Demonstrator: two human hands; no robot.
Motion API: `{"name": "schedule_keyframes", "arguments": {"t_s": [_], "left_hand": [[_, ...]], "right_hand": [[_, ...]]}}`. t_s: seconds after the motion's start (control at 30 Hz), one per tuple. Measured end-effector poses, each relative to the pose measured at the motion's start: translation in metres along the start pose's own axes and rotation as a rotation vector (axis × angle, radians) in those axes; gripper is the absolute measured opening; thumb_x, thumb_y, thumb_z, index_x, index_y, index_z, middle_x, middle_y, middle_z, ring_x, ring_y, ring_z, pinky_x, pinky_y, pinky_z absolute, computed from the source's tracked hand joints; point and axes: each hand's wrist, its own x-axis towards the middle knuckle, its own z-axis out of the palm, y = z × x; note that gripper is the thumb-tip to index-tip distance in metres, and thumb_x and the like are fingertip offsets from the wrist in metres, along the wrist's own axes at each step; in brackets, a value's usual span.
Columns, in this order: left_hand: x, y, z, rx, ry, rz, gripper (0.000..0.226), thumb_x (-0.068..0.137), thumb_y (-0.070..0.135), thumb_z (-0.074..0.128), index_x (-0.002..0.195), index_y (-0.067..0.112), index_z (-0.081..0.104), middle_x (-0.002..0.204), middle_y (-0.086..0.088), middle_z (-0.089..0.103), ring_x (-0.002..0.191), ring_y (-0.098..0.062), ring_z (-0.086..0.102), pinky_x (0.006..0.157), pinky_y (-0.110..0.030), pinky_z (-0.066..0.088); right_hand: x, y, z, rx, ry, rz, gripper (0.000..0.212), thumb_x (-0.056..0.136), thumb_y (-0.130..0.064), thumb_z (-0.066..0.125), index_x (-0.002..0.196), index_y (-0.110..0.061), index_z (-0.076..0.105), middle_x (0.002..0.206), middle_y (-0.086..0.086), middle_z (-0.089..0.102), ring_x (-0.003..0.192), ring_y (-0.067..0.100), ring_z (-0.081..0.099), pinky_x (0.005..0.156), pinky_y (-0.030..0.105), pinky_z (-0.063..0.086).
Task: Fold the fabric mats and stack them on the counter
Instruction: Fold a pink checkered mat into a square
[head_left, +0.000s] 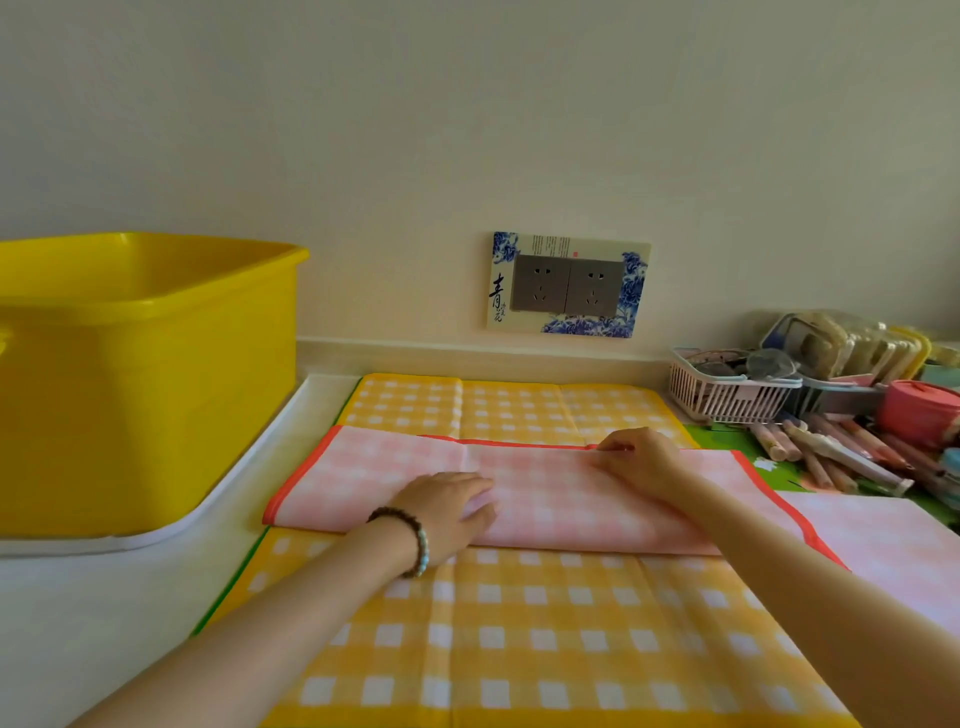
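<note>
A pink checked mat (545, 499) with an orange-red border lies folded across a larger yellow checked mat (519, 634) spread on the white counter (93, 597). My left hand (447, 512), a bead bracelet on its wrist, presses flat on the pink mat near its middle. My right hand (641, 460) pinches the pink mat's far folded edge with thumb and fingers. Another pink piece of cloth (883, 551) lies to the right, partly under my right forearm; I cannot tell whether it belongs to the same mat.
A big yellow plastic tub (140, 374) stands at the left on a white tray. A wall socket plate (569, 285) is behind. At the right are a pink basket (727, 389), a red lidded pot (917, 410) and several chopsticks (831, 452) on a green mat.
</note>
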Motion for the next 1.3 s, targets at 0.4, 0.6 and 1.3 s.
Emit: {"name": "schedule_keyframes", "arguments": {"t_s": [0.4,0.6,1.3], "left_hand": [[0.011,-0.005,0.015,0.037,0.01,-0.073,0.052,0.098,0.047,0.026,0.147,0.03,0.02,0.157,0.01,0.012,0.144,-0.01,0.01,0.118,-0.036,0.004],[0.01,-0.004,0.016,0.053,-0.011,-0.08,0.053,0.099,0.045,0.023,0.149,0.029,0.015,0.158,0.008,0.007,0.145,-0.011,0.005,0.118,-0.035,0.001],[0.009,-0.006,0.018,0.119,-0.058,-0.124,0.092,0.078,0.08,0.019,0.151,0.025,0.004,0.158,0.009,-0.001,0.145,-0.011,-0.001,0.118,-0.036,0.001]], "right_hand": [[-0.009,-0.028,0.01,-0.059,0.146,-0.09,0.022,0.09,-0.029,0.059,0.109,-0.022,0.066,0.113,0.001,0.064,0.106,0.021,0.057,0.09,0.033,0.042],[-0.043,-0.076,0.043,-0.085,-0.069,-0.193,0.037,0.097,-0.026,0.043,0.132,-0.018,0.052,0.141,0.001,0.047,0.129,0.02,0.043,0.106,0.029,0.03],[-0.075,0.027,-0.007,-0.351,-0.218,0.083,0.057,0.096,-0.058,0.016,0.149,-0.039,0.01,0.159,-0.008,0.004,0.146,0.014,0.003,0.118,0.036,0.002]]}}
